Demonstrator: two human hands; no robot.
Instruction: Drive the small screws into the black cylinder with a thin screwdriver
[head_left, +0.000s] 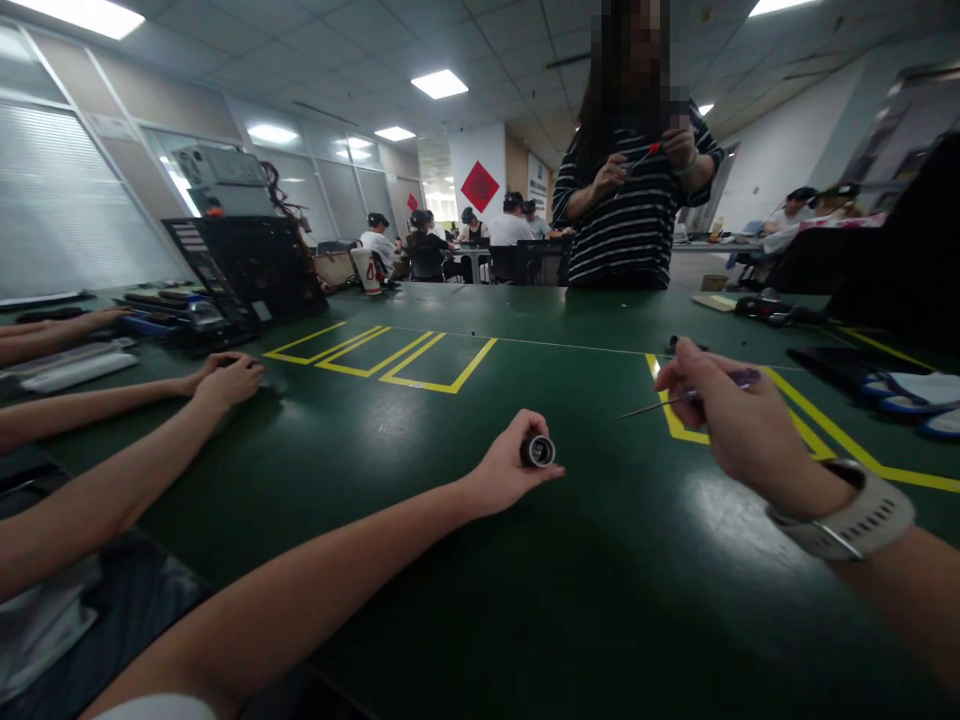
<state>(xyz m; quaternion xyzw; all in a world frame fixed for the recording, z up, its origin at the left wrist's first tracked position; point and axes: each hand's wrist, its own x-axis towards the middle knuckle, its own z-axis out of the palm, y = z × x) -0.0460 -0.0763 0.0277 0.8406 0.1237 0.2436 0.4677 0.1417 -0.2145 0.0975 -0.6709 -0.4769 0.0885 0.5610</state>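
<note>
My left hand (504, 470) is closed around a short black tube (538, 451). The tube's round end, with a pale metallic rim and a dark recess, faces me; the rest is hidden by my fingers. To the right, my right hand (724, 425) grips a screwdriver (643, 410) with a purplish handle. Its thin metal shaft points left toward the tube, and the tip is apart from it. Just beyond my right fingers lies a small black part (684, 343) on the green table (420, 620), partly covered by the hand.
Yellow tape outlines (420, 384) mark the table. A black computer case (247, 265) stands at the far left, near a paper cup (367, 271). Blue-handled tools (904, 400) lie at right. Co-workers' hands (229, 378) rest at left; a person in a striped shirt (619, 235) stands opposite.
</note>
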